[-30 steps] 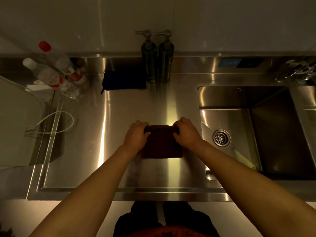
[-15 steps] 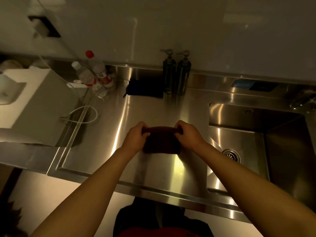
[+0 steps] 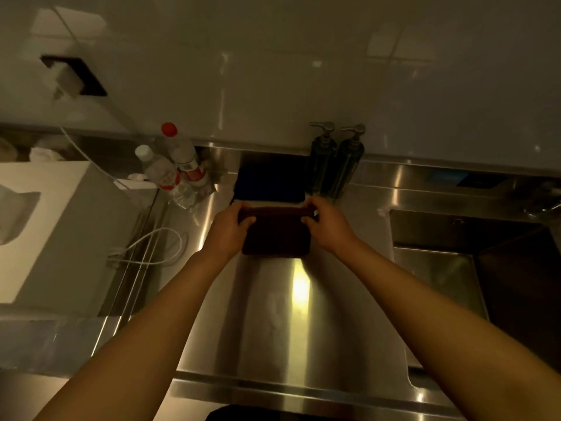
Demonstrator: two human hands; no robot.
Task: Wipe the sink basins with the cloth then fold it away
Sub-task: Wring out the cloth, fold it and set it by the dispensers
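While stretched forward, both hands: left (image 3: 229, 230), right (image 3: 325, 226), gripping folded cloth (image 3: 276, 235) ends.

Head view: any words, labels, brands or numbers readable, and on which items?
None can be read.
Red-capped bottle: red-and-white label, print blurred.
White-capped bottle: label blurred.
Pump bottles: no label visible.
Blue patch behind the sink: blurred.

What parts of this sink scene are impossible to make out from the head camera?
- Sink basin: its right side is cut off by the picture's edge, so no drain shows.
- Tap: blurred and cropped at the right edge.
- Bottle labels: too small and dim to read.
- Dark red cloth: its far corners are covered by the left hand and right hand.
- Blue cloth: in shadow, near edge behind the red one.
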